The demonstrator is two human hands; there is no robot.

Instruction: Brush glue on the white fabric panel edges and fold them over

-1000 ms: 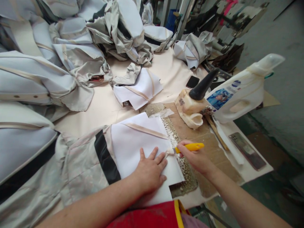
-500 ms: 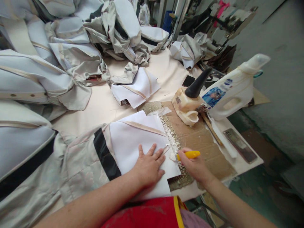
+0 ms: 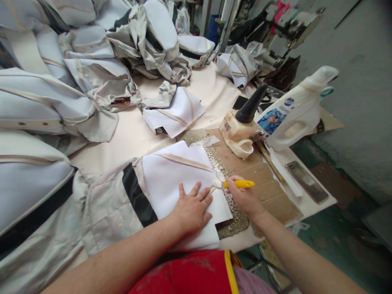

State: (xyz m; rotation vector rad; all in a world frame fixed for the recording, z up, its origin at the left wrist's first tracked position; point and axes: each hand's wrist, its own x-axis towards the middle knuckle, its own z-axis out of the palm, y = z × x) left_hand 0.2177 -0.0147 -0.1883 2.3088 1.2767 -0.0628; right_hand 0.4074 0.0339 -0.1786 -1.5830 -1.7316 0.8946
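Note:
My left hand (image 3: 193, 209) lies flat with fingers spread on a white fabric panel (image 3: 171, 173), holding nothing. The panel belongs to a grey sewn piece (image 3: 104, 208) with a black band (image 3: 137, 196) across it. In my right hand (image 3: 243, 198) is a brush with a yellow handle (image 3: 240, 184). Its white-coated bristles touch the panel's right edge, close to my left fingertips. Under that edge lies a board crusted with dried white flakes (image 3: 219, 167).
Brown cardboard (image 3: 266, 196) lies right of the panel. On it stands a cut plastic container (image 3: 237, 132) with a black cone. Beyond are a white jug (image 3: 301, 110) and a phone (image 3: 306, 181) near the table's edge. Sewn pieces (image 3: 88, 69) are heaped at the back left.
My right hand has moved the brush away from me along the panel's edge, up to beside my left fingertips. My left hand has stayed in place on the panel.

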